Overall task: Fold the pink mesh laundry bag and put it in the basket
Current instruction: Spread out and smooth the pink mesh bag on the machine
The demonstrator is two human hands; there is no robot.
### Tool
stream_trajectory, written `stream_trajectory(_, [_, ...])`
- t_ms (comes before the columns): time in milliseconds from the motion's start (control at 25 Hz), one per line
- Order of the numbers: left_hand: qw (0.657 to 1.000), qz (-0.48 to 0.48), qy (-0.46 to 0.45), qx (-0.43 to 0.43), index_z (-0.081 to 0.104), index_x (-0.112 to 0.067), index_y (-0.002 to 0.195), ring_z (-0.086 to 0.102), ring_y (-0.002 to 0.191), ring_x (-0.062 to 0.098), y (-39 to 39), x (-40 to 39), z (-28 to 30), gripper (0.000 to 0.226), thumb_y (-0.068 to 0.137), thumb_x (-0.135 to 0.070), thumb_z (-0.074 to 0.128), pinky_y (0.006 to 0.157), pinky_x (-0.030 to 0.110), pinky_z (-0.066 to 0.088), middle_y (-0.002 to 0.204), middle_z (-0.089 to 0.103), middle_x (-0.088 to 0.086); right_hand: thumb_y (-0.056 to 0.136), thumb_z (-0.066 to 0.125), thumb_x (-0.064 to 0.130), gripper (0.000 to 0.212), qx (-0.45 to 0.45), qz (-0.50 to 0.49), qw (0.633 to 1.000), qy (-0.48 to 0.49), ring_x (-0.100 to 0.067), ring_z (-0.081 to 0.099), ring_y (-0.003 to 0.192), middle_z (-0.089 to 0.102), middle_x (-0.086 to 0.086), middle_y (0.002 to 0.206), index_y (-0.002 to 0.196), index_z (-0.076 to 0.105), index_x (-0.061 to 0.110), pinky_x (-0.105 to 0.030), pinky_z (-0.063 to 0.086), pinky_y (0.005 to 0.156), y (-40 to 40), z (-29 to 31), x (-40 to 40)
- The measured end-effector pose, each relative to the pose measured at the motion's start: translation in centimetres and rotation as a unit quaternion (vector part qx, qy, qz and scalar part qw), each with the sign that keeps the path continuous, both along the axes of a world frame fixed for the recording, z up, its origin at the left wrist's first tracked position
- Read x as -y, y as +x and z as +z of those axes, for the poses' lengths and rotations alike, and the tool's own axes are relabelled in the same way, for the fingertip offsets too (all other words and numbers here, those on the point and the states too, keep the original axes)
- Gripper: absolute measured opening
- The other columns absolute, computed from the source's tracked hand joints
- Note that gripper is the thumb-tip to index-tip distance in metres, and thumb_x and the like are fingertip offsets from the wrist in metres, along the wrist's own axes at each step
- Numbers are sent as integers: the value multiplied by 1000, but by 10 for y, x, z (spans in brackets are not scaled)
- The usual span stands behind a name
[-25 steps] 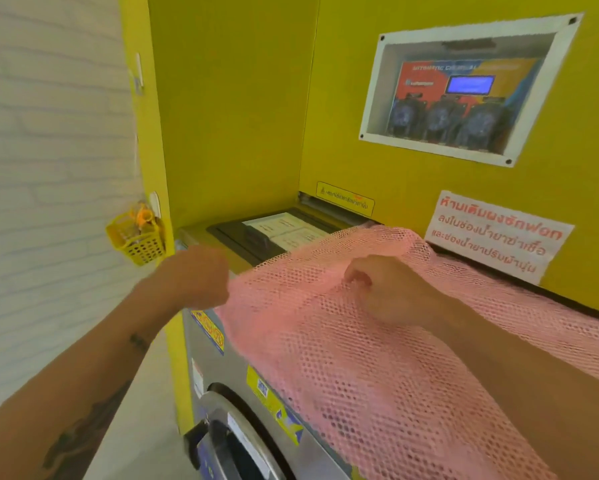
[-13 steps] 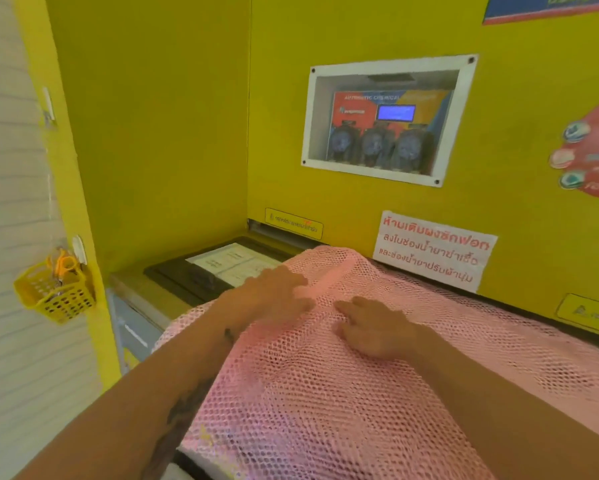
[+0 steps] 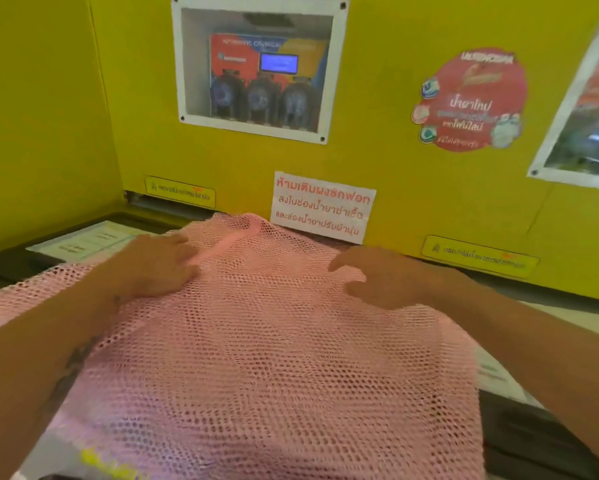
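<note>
Flattening: left hand [image 3: 152, 263] and right hand [image 3: 377, 277] lie open-fingered on the bag [image 3: 263, 358].
Left: folding, basket unseen.

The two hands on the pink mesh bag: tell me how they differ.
The left hand lies near the pink mesh bag's left side, the right hand nearer its right. The left hand's forearm bears a dark mark; the right hand's forearm shows none. Both rest on the bag with fingers extended, gripping nothing.

Hemmed in far and left by yellow wall [image 3: 395, 161]. Open strip of dark counter [image 3: 533, 441] right of pink mesh bag [image 3: 263, 358]; open room above bag.
</note>
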State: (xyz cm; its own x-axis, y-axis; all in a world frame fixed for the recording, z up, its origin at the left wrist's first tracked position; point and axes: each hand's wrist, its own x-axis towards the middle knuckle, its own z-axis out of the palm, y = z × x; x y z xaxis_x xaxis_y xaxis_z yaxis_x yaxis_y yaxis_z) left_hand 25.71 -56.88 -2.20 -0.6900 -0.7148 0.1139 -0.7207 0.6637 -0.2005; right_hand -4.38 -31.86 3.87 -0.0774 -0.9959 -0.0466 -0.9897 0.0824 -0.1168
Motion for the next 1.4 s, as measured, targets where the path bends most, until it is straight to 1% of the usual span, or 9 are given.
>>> stream_trajectory(120, [989,-92,-82,-83,56,-26,130,54,119,20,-37,-53,33,42,89,-35,50,99,43,45,140,52,0,98,54,31,44,-11,-34,999,25,-13,38,136,39,7,153,141,45,32,-23,29,100,-44,7,-54])
stream_trajectory(200, [964,-165,-13,-207,62,-29,117,57,105,13,-69,-121,47,28,90,-28,53,92,42,48,118,62,-8,96,55,23,50,-36,-54,997,48,-11,37,137,38,8,154,143,42,32,-24,30,103,-66,4,-83])
stream_trajectory(320, [926,-226,153,-260,55,-45,103,52,86,-4,-102,-244,44,18,87,-50,49,76,28,48,92,55,-26,86,55,10,66,-65,-72,993,70,-12,32,141,35,9,155,144,38,37,-33,30,114,-88,-1,-117])
stream_trajectory(480, [925,-158,307,-157,35,-56,129,43,119,8,-135,-349,26,68,67,-83,41,99,39,39,129,44,-21,82,58,13,70,-93,-6,994,56,-12,37,137,42,11,150,143,38,40,-38,34,113,-96,-19,-137])
stream_trajectory(680, [952,-51,280,-110,30,-44,142,30,134,22,-154,-373,20,68,82,-62,57,108,41,29,145,29,-9,87,54,13,53,-119,103,986,-53,-15,50,119,58,9,129,134,50,37,-38,46,97,-106,-33,-127])
stream_trajectory(880, [957,40,267,-107,27,-53,141,41,130,25,-151,-386,27,74,87,-15,60,99,36,38,133,42,-9,94,49,21,32,-124,173,968,-131,-16,55,102,64,11,107,121,58,35,-33,44,86,-110,-42,-114])
stream_trajectory(1080, [980,130,73,-130,-1,-37,150,43,112,23,-140,-413,13,83,90,-32,55,86,37,40,126,46,0,93,48,26,15,-99,215,959,-155,-8,51,84,56,16,95,96,45,40,-25,36,64,-113,-29,-126])
stream_trajectory(1200, [969,169,67,-168,-5,-37,144,41,109,24,-142,-431,2,88,82,-22,55,82,37,40,125,43,0,90,48,26,22,-99,214,955,-178,-8,54,82,61,13,101,109,51,38,-27,42,61,-117,-10,-131])
stream_trajectory(1400, [918,253,29,-304,24,-42,143,57,97,24,-130,-428,13,70,83,-15,49,73,37,46,117,58,-2,90,49,23,60,-131,215,953,-170,-16,55,81,55,4,96,146,29,35,-32,42,58,-99,10,-125])
